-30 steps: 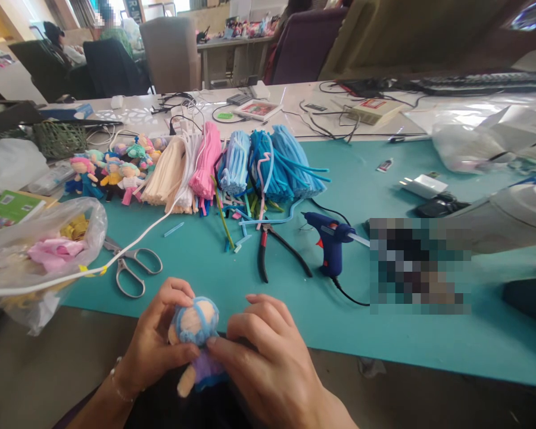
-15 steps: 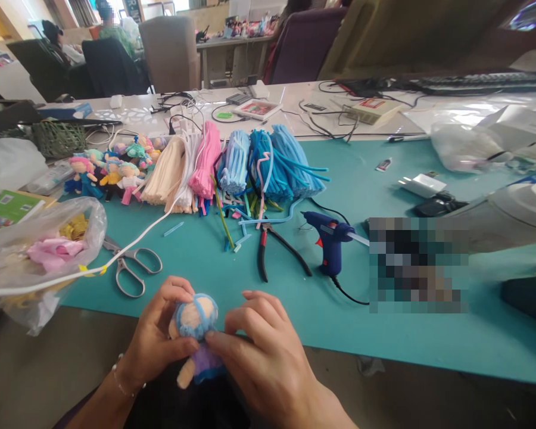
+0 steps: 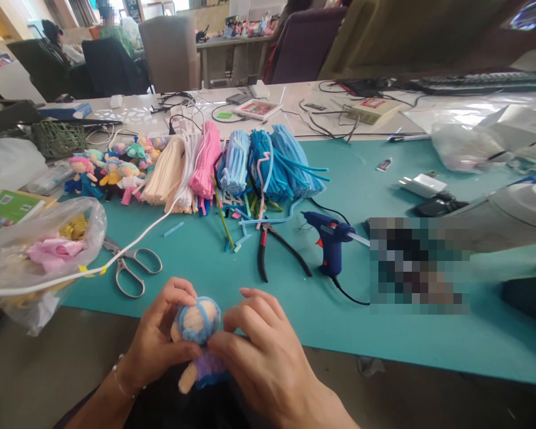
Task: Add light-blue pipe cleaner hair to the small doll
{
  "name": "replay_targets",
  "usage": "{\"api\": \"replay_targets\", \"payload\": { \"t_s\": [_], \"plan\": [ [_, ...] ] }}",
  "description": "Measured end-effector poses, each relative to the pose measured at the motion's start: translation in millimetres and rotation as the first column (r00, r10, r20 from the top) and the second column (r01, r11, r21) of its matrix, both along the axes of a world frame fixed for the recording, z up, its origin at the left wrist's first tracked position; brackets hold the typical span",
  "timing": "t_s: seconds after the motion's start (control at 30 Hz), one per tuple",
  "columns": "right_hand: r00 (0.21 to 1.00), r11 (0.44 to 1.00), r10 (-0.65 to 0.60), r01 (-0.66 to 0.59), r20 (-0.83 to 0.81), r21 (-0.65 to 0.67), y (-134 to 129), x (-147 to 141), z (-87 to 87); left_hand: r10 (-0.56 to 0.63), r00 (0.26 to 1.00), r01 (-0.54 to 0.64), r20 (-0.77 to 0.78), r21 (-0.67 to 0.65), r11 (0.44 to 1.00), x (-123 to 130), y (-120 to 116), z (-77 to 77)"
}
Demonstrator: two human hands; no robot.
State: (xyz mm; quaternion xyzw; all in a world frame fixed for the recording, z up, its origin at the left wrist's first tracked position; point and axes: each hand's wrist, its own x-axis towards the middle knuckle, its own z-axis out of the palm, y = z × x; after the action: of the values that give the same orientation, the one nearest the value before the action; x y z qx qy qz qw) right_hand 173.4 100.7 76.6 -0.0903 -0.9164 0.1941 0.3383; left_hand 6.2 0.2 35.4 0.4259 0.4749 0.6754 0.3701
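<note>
A small pipe-cleaner doll (image 3: 200,322) is held over my lap, just in front of the table's near edge. Its round beige head has light blue strands around it, and its body is purple with a blue hem. My left hand (image 3: 163,333) grips the head from the left, thumb below and fingers on top. At the doll's neck, on the right side, my right hand (image 3: 268,351) pinches with thumb and index finger while the other fingers curl. The right fingertips partly hide what they grip.
On the green mat (image 3: 214,268) lie scissors (image 3: 131,268), pliers (image 3: 272,250) and a blue glue gun (image 3: 330,241). Behind them are bundles of pipe cleaners (image 3: 234,161) and several finished dolls (image 3: 116,170). A white cable (image 3: 147,229) crosses above a plastic bag (image 3: 58,250) on the left.
The doll has shifted very slightly right and down, together with my left hand. My right hand stays at its neck. Nothing on the table has moved.
</note>
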Motion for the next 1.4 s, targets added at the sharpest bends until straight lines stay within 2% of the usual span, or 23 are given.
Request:
{"api": "replay_targets", "payload": {
  "t_s": [0.17, 0.37, 0.5, 0.67, 0.77, 0.93, 1.23, 1.4],
  "plan": [
    [1.000, 1.000, -0.008, 0.007, -0.012, -0.022, 0, 2, 0.9, 0.000, 1.000, 0.000, 0.003, -0.004, 1.000, -2, 1, -0.9],
    [0.994, 0.980, 0.058, -0.074, -0.088, -0.186, 6, 8, 1.3, -0.003, 1.000, 0.003, 0.012, 0.014, 1.000, -6, 0, -5.9],
    [0.994, 0.964, 0.012, -0.041, -0.109, -0.262, 7, 6, 0.2, -0.004, 1.000, 0.004, -0.014, 0.018, 1.000, -7, -1, -6.8],
    [0.990, 0.956, 0.001, -0.042, -0.143, -0.290, 3, 4, 0.8, 0.002, 0.998, -0.002, -0.055, 0.013, 1.000, -7, -3, -8.4],
    [0.990, 0.964, -0.001, -0.036, -0.140, -0.265, 1, 4, 0.1, -0.001, 0.997, 0.002, -0.078, 0.001, 1.000, -8, -4, -9.9],
    [0.992, 0.990, -0.034, 0.017, -0.119, -0.138, 0, 0, -5.6, 0.011, 0.996, -0.012, -0.089, -0.008, 1.000, -5, -5, -9.0],
    [0.992, 0.996, -0.082, 0.077, -0.099, -0.049, -3, -2, -9.9, 0.041, 0.999, -0.040, 0.019, -0.032, 0.999, 1, -3, -5.6],
    [0.994, 0.996, -0.092, 0.092, -0.056, -0.008, -3, -3, -8.9, 0.103, 0.994, -0.097, 0.046, -0.118, 0.988, 6, -6, -5.4]
  ]
}}
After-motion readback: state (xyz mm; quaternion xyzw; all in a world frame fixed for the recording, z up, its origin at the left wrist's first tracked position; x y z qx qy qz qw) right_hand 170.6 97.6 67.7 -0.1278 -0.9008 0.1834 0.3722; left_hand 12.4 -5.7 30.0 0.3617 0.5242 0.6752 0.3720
